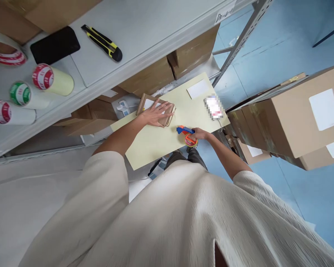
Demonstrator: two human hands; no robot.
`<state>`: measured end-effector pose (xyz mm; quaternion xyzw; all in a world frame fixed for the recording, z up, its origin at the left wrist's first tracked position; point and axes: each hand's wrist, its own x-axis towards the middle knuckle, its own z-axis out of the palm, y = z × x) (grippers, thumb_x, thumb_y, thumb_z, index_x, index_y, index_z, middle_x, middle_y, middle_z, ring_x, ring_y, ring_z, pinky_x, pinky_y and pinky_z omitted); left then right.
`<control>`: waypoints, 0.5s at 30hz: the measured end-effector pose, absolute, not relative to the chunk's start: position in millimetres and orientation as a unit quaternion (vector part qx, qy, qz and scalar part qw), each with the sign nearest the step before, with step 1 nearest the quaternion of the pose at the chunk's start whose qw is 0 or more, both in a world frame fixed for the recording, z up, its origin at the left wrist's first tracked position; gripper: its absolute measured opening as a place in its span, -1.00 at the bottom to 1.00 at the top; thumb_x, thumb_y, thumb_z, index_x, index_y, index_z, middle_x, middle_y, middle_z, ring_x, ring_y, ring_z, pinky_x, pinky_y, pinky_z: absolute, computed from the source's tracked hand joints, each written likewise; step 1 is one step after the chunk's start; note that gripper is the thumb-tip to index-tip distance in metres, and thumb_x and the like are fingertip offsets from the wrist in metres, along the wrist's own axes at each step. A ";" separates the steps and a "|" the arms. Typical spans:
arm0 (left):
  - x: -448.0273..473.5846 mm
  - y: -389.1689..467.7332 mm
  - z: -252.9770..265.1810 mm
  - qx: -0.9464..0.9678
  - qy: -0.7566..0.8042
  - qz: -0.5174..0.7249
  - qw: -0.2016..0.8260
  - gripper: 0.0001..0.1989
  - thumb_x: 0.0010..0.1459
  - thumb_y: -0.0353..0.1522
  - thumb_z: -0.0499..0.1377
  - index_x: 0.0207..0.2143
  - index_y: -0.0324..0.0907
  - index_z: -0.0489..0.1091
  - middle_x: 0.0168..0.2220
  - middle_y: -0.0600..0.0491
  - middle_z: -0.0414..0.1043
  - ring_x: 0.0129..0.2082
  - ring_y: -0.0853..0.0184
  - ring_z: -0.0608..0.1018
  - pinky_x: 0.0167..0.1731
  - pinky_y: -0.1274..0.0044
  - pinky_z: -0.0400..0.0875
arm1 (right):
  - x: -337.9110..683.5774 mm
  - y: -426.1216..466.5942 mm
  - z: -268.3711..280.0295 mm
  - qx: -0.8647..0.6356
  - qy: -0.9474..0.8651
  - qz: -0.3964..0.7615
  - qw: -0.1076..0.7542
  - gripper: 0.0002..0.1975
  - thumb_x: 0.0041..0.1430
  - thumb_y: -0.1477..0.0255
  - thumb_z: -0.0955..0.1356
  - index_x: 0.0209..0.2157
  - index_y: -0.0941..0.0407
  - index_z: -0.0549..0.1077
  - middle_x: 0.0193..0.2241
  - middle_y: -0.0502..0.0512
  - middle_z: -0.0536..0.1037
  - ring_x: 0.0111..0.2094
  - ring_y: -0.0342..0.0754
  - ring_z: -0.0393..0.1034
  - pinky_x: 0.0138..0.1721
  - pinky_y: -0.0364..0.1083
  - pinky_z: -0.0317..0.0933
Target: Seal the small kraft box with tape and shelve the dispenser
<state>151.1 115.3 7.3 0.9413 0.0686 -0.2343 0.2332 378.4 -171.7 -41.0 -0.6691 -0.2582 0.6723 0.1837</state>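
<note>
- Cream shirt [167, 207] cloth fills the space nearest me, dark trousers [197, 157] showing past its hem.
- My left hand [153, 115] lies palm down on a small cardboard box [166, 121], fingers spread wide, partly covering the white label [148, 104] on its top.
- That box rests on the pale yellow counter [144, 146], towards the edge beside the grey shelf [156, 26].
- My right hand [200, 133] has its fingers wrapped round a blue-and-orange tape dispenser [191, 139], near the counter's edge closest to me and apart from the box; whether it touches the counter, I cannot tell.
- Towards the counter's right end lie a white paper [197, 89] and a phone [213, 107], its screen pixelated.
- Up on the shelf, a black-and-yellow utility knife [102, 42] lies near a black slab [55, 45] and several rolls with printed cores [52, 79].
- Right of the counter, big labelled cartons [284, 122] are stacked above blue floor [317, 193].
</note>
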 end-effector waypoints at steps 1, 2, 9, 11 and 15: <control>156.2 112.2 1.4 0.943 0.100 -0.217 0.230 0.14 0.22 0.25 0.38 0.70 0.06 0.19 0.79 -0.08 -0.30 0.77 -0.17 -0.30 0.61 -0.11 -0.64 | 380.9 -171.8 -42.8 -0.678 -0.246 0.664 0.196 -0.67 -0.06 0.45 0.59 -0.22 0.09 0.56 -0.26 0.14 0.68 -0.17 0.15 0.55 -0.19 -0.02 0.40; 162.0 107.6 -4.7 0.944 0.142 -0.194 0.226 0.14 0.24 0.25 0.37 0.71 0.01 0.17 0.79 -0.12 -0.32 0.77 -0.19 -0.32 0.61 -0.13 -0.66 | 384.1 -171.9 -44.8 -0.688 -0.234 0.653 0.212 -0.68 -0.04 0.44 0.58 -0.22 0.09 0.54 -0.26 0.14 0.67 -0.19 0.12 0.53 -0.19 -0.02 0.39; 196.8 69.6 -21.4 0.910 0.330 -0.119 0.221 0.26 0.26 0.28 0.35 0.77 -0.01 -0.06 0.79 -0.12 -0.46 0.75 -0.22 -0.47 0.59 -0.21 -0.66 | 388.0 -175.5 -51.5 -0.710 -0.176 0.614 0.298 -0.66 -0.08 0.39 0.49 -0.19 0.10 0.51 -0.30 0.08 0.60 -0.24 0.05 0.43 -0.19 -0.02 0.37; 203.8 65.5 -18.9 0.897 0.363 -0.114 0.223 0.22 0.32 0.25 0.30 0.78 -0.01 -0.10 0.80 -0.11 -0.44 0.74 -0.21 -0.50 0.58 -0.24 -0.63 | 376.9 -178.4 -51.7 -0.698 -0.161 0.627 0.306 -0.65 -0.09 0.37 0.47 -0.18 0.10 0.51 -0.30 0.07 0.60 -0.25 0.04 0.43 -0.20 -0.03 0.36; 216.7 60.0 -16.4 0.876 0.416 -0.104 0.220 0.11 0.41 0.18 0.22 0.78 -0.03 -0.12 0.80 -0.11 -0.40 0.75 -0.18 -0.50 0.59 -0.25 -0.60 | 367.1 -185.0 -55.1 -0.697 -0.160 0.625 0.313 -0.62 -0.07 0.33 0.44 -0.14 0.09 0.51 -0.28 0.05 0.59 -0.24 0.02 0.43 -0.22 -0.07 0.35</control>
